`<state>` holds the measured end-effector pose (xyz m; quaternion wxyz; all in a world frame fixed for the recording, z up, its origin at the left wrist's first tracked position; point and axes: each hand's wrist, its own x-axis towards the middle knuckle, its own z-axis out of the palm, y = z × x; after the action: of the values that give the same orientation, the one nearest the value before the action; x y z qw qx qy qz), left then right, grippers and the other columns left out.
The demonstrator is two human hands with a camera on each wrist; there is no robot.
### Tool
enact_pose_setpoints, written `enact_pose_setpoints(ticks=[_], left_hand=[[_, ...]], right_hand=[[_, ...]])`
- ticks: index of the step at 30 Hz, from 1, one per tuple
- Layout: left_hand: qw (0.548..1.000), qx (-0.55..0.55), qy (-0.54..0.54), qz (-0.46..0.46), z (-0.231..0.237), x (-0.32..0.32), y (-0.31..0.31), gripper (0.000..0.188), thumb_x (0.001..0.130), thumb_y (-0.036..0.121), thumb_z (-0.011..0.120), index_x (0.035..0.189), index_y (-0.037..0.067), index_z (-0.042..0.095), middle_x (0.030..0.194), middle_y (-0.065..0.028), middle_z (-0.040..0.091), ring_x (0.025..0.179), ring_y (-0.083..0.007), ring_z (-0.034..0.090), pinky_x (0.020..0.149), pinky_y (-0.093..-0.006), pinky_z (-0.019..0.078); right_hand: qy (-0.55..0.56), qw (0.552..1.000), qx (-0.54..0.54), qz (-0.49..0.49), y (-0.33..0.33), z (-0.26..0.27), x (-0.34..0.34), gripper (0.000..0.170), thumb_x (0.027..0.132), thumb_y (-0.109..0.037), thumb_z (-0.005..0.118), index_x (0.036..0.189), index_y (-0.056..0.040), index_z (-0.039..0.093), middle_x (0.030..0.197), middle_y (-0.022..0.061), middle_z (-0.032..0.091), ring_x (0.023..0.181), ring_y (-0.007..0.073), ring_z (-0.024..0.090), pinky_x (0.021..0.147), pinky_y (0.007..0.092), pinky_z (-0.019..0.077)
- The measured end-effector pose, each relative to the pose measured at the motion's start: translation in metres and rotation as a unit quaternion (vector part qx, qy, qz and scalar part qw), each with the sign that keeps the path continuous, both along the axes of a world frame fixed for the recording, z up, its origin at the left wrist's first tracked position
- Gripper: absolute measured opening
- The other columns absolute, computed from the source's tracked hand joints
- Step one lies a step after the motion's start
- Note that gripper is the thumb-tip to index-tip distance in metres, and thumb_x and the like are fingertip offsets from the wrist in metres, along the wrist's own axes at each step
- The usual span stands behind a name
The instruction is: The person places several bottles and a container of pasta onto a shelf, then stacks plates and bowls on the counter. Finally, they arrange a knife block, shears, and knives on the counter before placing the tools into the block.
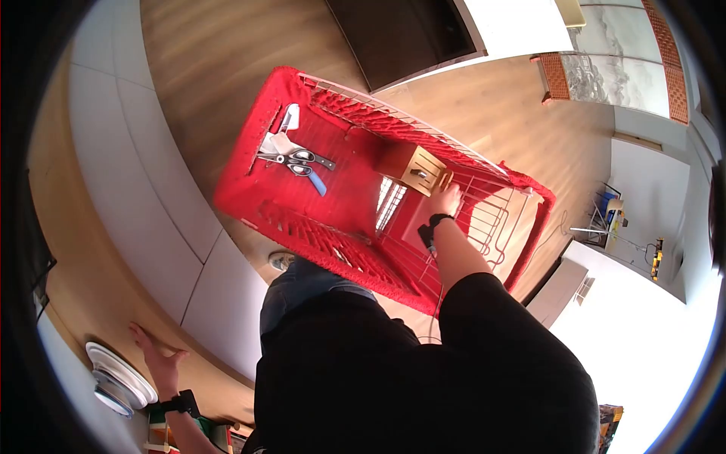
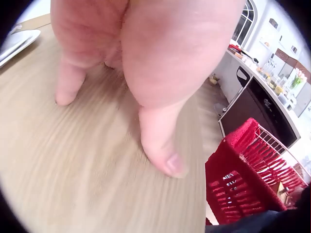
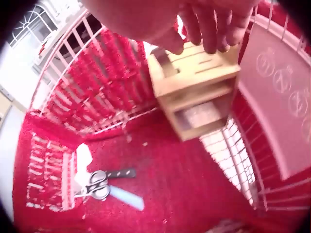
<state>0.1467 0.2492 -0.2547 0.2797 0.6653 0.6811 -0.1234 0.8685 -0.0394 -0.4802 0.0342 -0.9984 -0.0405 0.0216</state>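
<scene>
My right hand [image 1: 446, 198] grips a wooden knife block [image 1: 418, 168] at its top edge, inside a shopping cart lined with red plush [image 1: 240, 178]. In the right wrist view its fingertips [image 3: 210, 44] lie over the slotted top, where a dark handle [image 3: 165, 62] sticks up. On the cart's red floor lie scissors [image 3: 98, 185], a blue-handled tool [image 3: 127, 196], a black-handled one [image 3: 121, 173] and a white object [image 3: 83, 156]. My left hand [image 1: 159, 365] rests on a wooden countertop [image 2: 92, 170], fingers and thumb spread, holding nothing.
White plates [image 1: 121, 377] stand beside the left hand. Grey-white cabinet fronts [image 1: 159, 174] run along the cart's left. A pink flap [image 3: 272, 92] and bare wire bars sit at the cart's near end. Beyond is a dark panel [image 1: 401, 38] set in a white unit.
</scene>
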Motion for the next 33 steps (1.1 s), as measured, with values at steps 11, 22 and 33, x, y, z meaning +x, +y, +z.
enact_pose_setpoints(ticks=[11, 22, 33], left_hand=[[1.000, -0.001, 0.003, -0.022, -0.002, -0.006, 0.001, 0.144, 0.054, 0.008, 0.097, 0.164, 0.016, 0.004, 0.168, -0.0228, 0.011, 0.155, -0.0409, 0.013, 0.128, -0.0470, 0.0127], [0.998, 0.029, -0.012, -0.046, -0.019, -0.027, -0.003, 0.144, 0.054, 0.014, 0.098, 0.163, 0.011, 0.005, 0.169, -0.0230, 0.006, 0.155, -0.0450, 0.007, 0.127, -0.0498, 0.0125], [0.992, 0.100, -0.013, -0.075, -0.028, -0.025, -0.010, 0.139, 0.047, 0.026, 0.100, 0.156, -0.007, 0.019, 0.160, -0.0313, 0.028, 0.152, -0.0462, 0.019, 0.124, -0.0592, 0.0110]], right_hand=[[0.278, 0.928, 0.184, -0.168, -0.040, -0.071, 0.070, 0.049, 0.103, -0.040, 0.054, 0.123, 0.0039, 0.064, 0.101, 0.0176, 0.074, 0.081, 0.0241, 0.074, 0.066, 0.0351, 0.0576], [0.232, 0.957, 0.153, 0.081, 0.022, 0.084, 0.012, 0.041, 0.096, -0.035, 0.058, 0.081, -0.0003, 0.071, 0.072, 0.0164, 0.071, 0.073, 0.0309, 0.072, 0.070, 0.0436, 0.0554], [0.305, 0.834, 0.351, 0.298, 0.155, 0.363, -0.144, 0.028, 0.104, -0.020, 0.057, 0.082, -0.0037, 0.060, 0.057, -0.0018, 0.051, 0.046, 0.0066, 0.048, 0.040, 0.0248, 0.0338]])
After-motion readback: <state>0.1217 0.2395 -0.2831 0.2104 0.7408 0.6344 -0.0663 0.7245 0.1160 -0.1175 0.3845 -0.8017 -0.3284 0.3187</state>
